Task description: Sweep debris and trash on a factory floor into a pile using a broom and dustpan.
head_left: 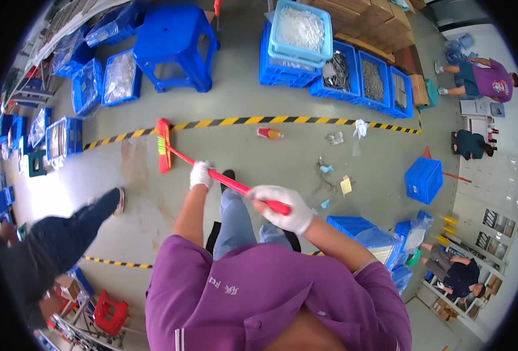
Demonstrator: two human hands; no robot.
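Observation:
A red broom (163, 146) with yellow-green bristle tips stands out on the floor ahead and to my left, its head beside the striped tape line. My left hand (201, 175), in a white glove, is closed around the broom's red handle lower down. Near the handle's top end, my gloved right hand (283, 208) wraps around it. To the right of the broom lie a red and yellow packet (270, 133), a clear plastic scrap (334, 138), a white crumpled cloth or paper (360, 128), a yellow paper piece (345, 186) and a small dirt pile (324, 176).
Black and yellow tape (259, 120) crosses the floor. A blue stool (174, 44) and blue crates (337, 73) of parts line the far side. A blue bin (424, 180) stands right. At left a person (54, 245) walks close by; other people are at the right.

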